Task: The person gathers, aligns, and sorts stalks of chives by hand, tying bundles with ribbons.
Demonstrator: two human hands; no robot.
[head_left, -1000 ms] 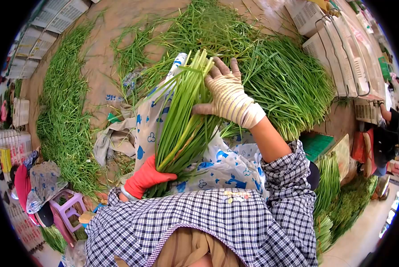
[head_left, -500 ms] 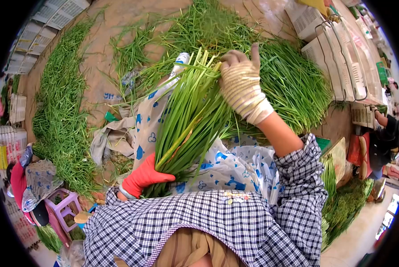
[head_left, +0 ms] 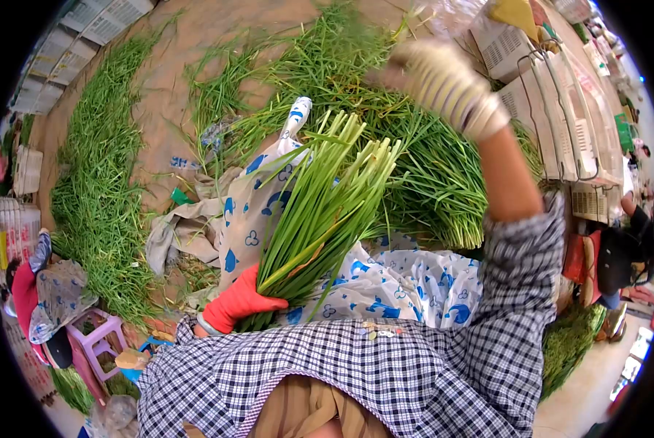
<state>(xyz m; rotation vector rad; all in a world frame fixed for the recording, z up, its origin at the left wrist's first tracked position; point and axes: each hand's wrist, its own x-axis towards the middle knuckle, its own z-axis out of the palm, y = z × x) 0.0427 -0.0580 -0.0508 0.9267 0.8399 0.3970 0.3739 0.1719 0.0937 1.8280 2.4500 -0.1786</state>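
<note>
In a red glove, my left hand (head_left: pixel 241 299) is wrapped round the lower part of a bunch of long green stalks (head_left: pixel 320 212). The pale cut ends point up and fan out slightly. My right hand (head_left: pixel 444 82), in a striped cream glove, is raised above the large pile of green stalks (head_left: pixel 444 175), away from the bunch. Motion smears its fingers, so their pose and anything in them cannot be made out. A white plastic sheet with blue prints (head_left: pixel 400 288) lies over my lap and beneath the bunch.
White crates (head_left: pixel 553 109) stand at the right, and more crates (head_left: pixel 71 44) at the upper left. A long heap of greens (head_left: pixel 101 175) runs down the left side. A purple stool (head_left: pixel 97 339) and a seated person (head_left: pixel 35 306) are at the lower left.
My right hand has left the top of the bunch and moved up and to the right. The bunch in my left hand has tilted right, with its upper ends spread wider.
</note>
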